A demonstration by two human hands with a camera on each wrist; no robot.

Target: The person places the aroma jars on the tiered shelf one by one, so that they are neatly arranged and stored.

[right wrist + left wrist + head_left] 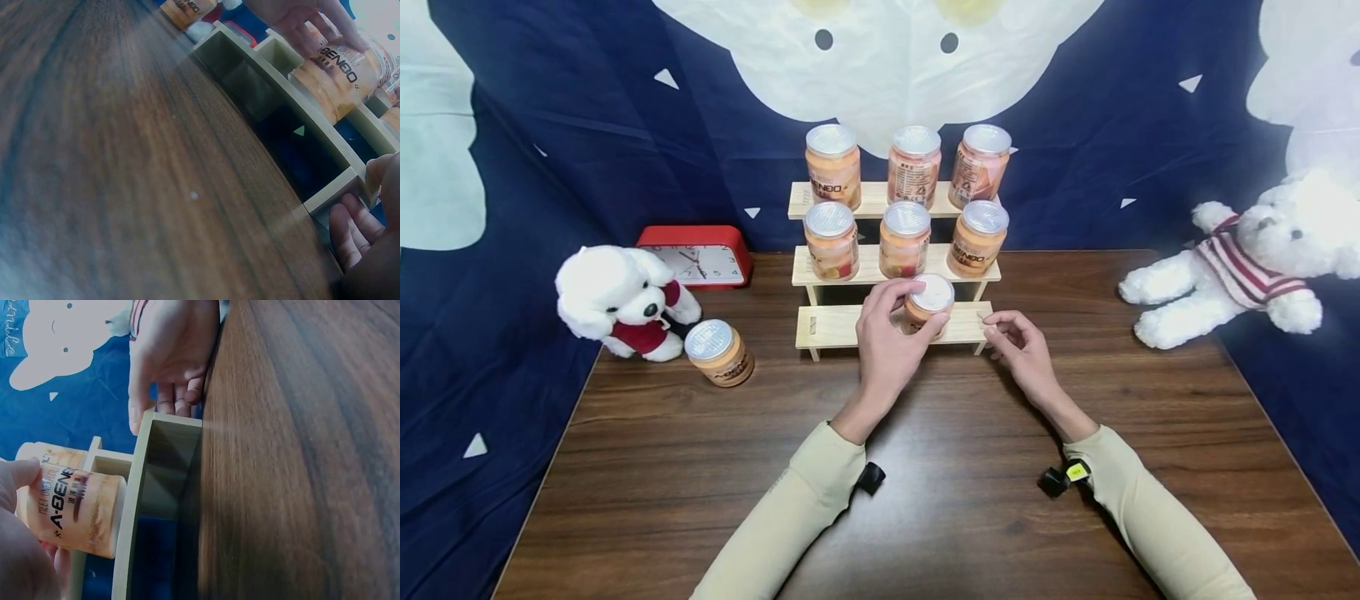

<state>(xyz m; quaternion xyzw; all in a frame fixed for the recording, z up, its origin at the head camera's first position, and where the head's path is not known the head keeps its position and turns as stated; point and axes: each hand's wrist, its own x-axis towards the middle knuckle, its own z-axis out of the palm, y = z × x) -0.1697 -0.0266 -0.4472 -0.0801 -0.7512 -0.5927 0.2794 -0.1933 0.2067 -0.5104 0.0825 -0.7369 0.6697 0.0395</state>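
My left hand (886,333) grips an orange-labelled jar with a clear, silvery lid (934,292), thumb on one side and fingers on the other. This jar (75,509) is upright on the lowest step of a wooden tiered stand (827,325), right of its middle. At the right end of that step, my right hand (1024,346) pinches the board's end (347,181) between thumb and fingers. Its other fingers curl below the board beside the end leg. Above, similar jars stand in two rows, one being the jar (905,242) behind my left hand.
Another jar (720,354) stands on the brown table (940,500) at the left, beside a white plush dog (625,300) and a red clock (700,254). A white teddy bear (1240,267) in a striped shirt sits at right. Blue patterned cloth (647,150) hangs behind.
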